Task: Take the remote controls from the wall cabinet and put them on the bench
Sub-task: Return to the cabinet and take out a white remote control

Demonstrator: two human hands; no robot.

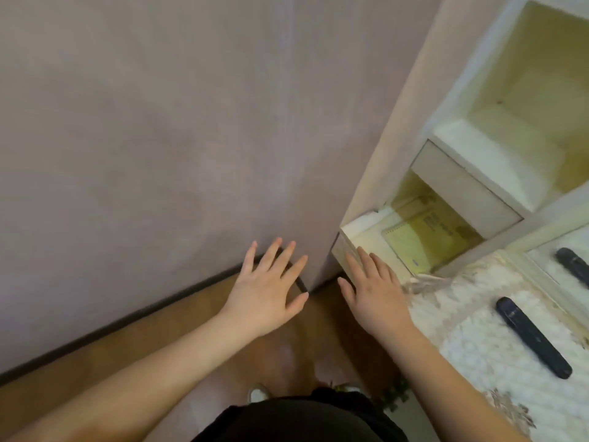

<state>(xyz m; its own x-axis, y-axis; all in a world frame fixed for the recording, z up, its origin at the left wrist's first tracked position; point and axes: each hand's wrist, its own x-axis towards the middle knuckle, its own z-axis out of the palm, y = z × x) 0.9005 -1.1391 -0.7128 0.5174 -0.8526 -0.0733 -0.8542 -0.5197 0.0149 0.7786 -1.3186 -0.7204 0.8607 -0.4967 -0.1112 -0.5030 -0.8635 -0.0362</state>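
At lower right of frame, two remotes [533, 337] [573, 267] lie on the worktop [471, 333], apparently already delivered, so my left hand [266, 290] and right hand [374, 293] hover empty, fingers [363, 260] spread flat, beside the wall cabinet [459, 193].

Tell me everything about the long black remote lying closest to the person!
The long, slim black remote control looks like dark plastic with rounded ends and faint, blurred buttons near its upper end. It lies flat and slanted on the white lace-patterned cloth, right of the right hand. Nothing else touches it.
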